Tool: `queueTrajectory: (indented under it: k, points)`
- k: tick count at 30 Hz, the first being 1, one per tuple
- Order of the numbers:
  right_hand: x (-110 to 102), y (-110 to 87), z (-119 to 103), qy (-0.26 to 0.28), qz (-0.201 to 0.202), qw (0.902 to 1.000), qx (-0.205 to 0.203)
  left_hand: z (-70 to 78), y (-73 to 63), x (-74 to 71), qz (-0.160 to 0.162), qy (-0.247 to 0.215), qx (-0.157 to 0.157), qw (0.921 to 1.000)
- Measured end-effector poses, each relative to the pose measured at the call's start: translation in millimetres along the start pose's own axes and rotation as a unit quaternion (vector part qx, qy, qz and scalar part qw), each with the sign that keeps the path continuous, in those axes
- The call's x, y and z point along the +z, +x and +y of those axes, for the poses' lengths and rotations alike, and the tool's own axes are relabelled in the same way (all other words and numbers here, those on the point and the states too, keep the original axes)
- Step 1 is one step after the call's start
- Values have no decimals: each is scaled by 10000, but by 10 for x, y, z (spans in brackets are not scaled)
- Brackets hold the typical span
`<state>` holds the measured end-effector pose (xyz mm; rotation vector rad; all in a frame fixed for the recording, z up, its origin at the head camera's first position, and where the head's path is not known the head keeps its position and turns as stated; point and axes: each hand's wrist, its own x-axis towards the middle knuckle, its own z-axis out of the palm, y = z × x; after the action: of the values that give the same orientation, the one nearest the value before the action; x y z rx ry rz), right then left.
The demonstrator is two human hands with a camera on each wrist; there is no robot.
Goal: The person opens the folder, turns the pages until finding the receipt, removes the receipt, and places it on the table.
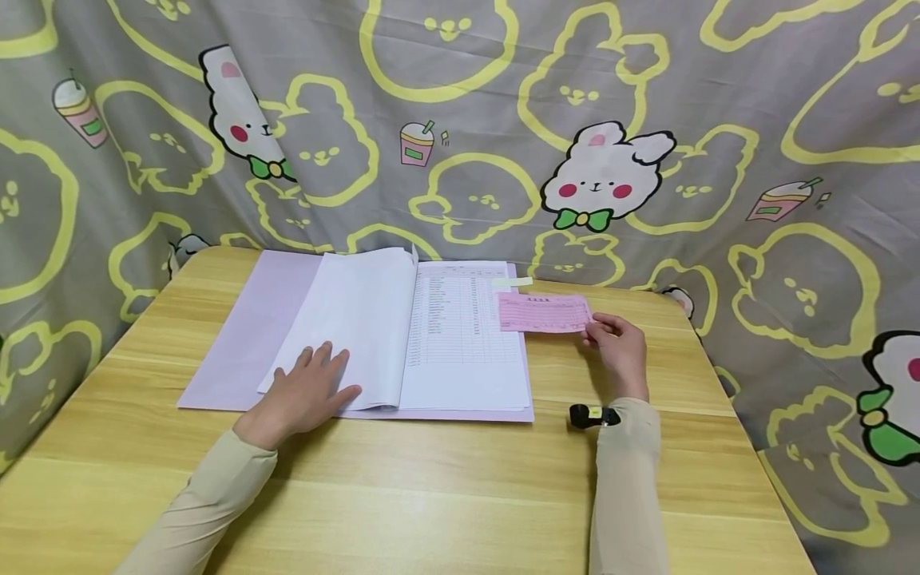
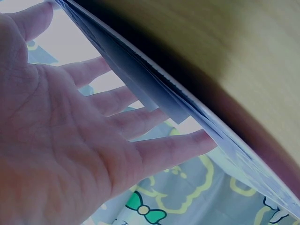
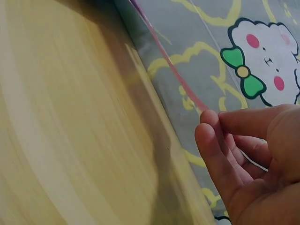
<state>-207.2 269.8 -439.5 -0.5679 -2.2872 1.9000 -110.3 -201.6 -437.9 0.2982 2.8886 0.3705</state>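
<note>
A lilac folder (image 1: 276, 319) lies spread on the table with white pages inside. Its turned left page (image 1: 359, 311) is blank, while the right page (image 1: 463, 379) carries a printed table. My left hand (image 1: 309, 391) rests on the left pages with fingers straight and spread; the left wrist view shows its palm (image 2: 70, 140) beside the page edges. My right hand (image 1: 620, 343) pinches the right end of a pink printed slip (image 1: 544, 313) between thumb and fingers. The slip's left end overlaps the folder's right edge. In the right wrist view the slip (image 3: 173, 65) appears edge-on, above the table.
A pale yellow-green strip (image 1: 513, 282) sticks out from the right page's upper edge. The wooden table (image 1: 446, 495) ends at a grey cartoon-patterned curtain (image 1: 474, 120) behind and at both sides. A small black device (image 1: 593, 415) is strapped at my right wrist.
</note>
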Motion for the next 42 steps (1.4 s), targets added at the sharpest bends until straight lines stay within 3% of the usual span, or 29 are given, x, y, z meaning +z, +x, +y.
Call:
queueTrajectory:
  k: [12,23,42]
  points:
    - [-98,-11,49,430,-3,9989,211,27,-35,-10,30,19,12,10000]
    - [-203,29,130,409,183,9969,654,14,-25,4,11,12,12,10000]
    - [-350,44,206,541,389,9931,962,6,-17,5,-12,12,1,10000]
